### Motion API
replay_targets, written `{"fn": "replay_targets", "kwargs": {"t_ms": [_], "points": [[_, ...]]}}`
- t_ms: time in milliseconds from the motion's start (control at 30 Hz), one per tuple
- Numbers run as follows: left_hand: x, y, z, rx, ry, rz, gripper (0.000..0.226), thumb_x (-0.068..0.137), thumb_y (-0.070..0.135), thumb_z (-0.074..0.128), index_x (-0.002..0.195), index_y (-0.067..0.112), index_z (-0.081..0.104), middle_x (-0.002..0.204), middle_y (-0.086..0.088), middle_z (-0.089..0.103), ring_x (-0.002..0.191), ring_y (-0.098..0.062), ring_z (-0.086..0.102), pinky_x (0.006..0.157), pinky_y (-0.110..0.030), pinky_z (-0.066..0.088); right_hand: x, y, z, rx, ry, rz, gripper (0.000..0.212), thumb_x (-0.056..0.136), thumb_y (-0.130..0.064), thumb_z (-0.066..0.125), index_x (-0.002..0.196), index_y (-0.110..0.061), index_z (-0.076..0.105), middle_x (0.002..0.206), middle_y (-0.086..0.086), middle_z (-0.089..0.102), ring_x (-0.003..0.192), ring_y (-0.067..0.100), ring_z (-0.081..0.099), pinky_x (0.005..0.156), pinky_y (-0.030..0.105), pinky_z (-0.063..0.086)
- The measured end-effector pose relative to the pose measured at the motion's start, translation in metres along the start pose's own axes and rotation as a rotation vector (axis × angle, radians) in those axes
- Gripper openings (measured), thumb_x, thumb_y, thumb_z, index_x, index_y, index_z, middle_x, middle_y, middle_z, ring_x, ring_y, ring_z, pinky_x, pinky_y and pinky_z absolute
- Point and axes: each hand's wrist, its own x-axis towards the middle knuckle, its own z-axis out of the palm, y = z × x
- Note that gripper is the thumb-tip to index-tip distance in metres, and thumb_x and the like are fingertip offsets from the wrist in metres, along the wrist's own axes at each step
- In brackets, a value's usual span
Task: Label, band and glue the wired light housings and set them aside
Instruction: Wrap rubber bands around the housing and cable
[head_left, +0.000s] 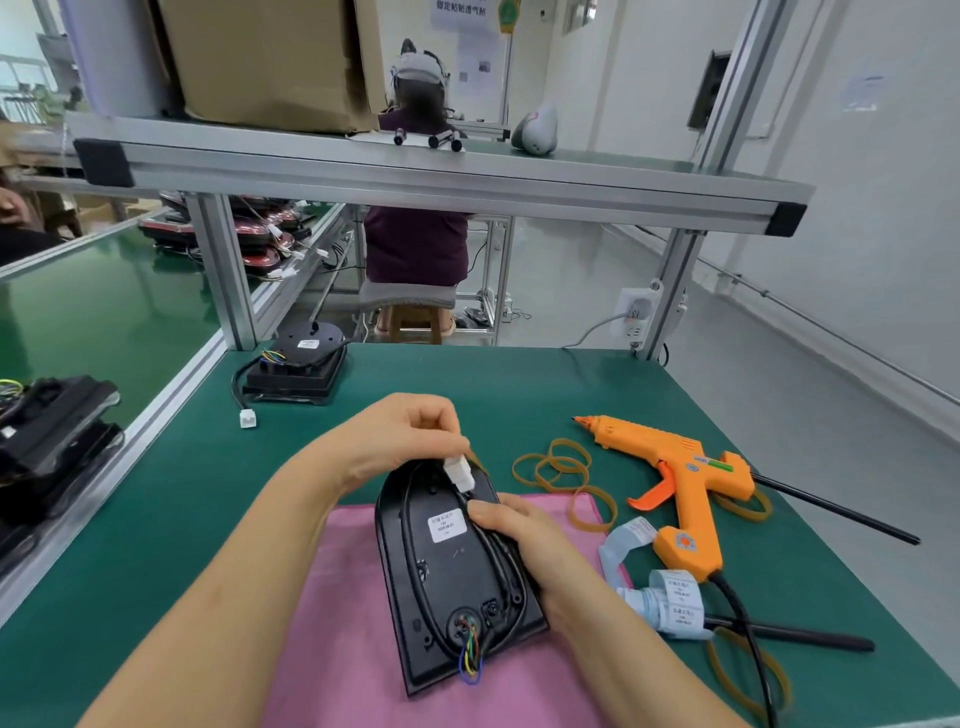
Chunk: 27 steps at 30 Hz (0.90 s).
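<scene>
Green mat (467, 384), black housing (457, 582), white label (447, 526) illegible

left hand (410, 441) pinches white connector (460, 472) | right hand (524, 540) grips housing (452, 577), thumb on cable (409, 525) | housing on pink cloth (332, 603)

The housing (452, 577) label (447, 526) print is too small to read.

Both bare forearms reach forward, converging. The left hand (410, 441), fingers curled, pinches a white plug (460, 474) just beyond the right hand (524, 540), whose thumb and curled fingers hold a black cable (500, 553).
</scene>
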Motion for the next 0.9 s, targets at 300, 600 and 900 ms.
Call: {"fn": "replay_targets", "kwargs": {"t_ms": [300, 600, 900], "points": [[-0.014, -0.010, -0.004, 0.024, 0.353, 0.081, 0.043, 0.084, 0.044, 0.048, 0.056, 0.012, 0.055, 0.054, 0.010, 0.046, 0.057, -0.007, 0.042, 0.072, -0.031, 0.044, -0.001, 0.005, 0.003, 0.093, 0.061, -0.122, 0.052, 0.061, -0.026, 0.078, 0.109, -0.014, 0.062, 0.090, 0.010, 0.075, 0.075, 0.022, 0.072, 0.058, 0.029, 0.055], [-0.028, -0.034, -0.004, -0.065, 0.542, -0.013, 0.044, 0.083, 0.048, 0.048, 0.052, 0.018, 0.058, 0.051, 0.001, 0.041, 0.052, -0.013, 0.032, 0.057, -0.026, 0.032, -0.002, -0.005, 0.004, 0.191, 0.118, -0.132, 0.057, 0.054, -0.016, 0.084, 0.106, -0.013, 0.062, 0.086, 0.013, 0.075, 0.068, 0.023, 0.070, 0.057, 0.031, 0.055], [-0.040, -0.035, 0.009, 0.069, 0.401, 0.036, 0.032, 0.082, 0.017, 0.075, 0.060, 0.018, 0.051, 0.053, 0.008, 0.044, 0.051, -0.006, 0.036, 0.051, -0.015, 0.032, -0.001, -0.005, 0.005, 0.078, 0.141, -0.161, 0.052, 0.060, -0.027, 0.077, 0.108, -0.018, 0.061, 0.087, 0.012, 0.076, 0.070, 0.022, 0.072, 0.054, 0.027, 0.054]]}}
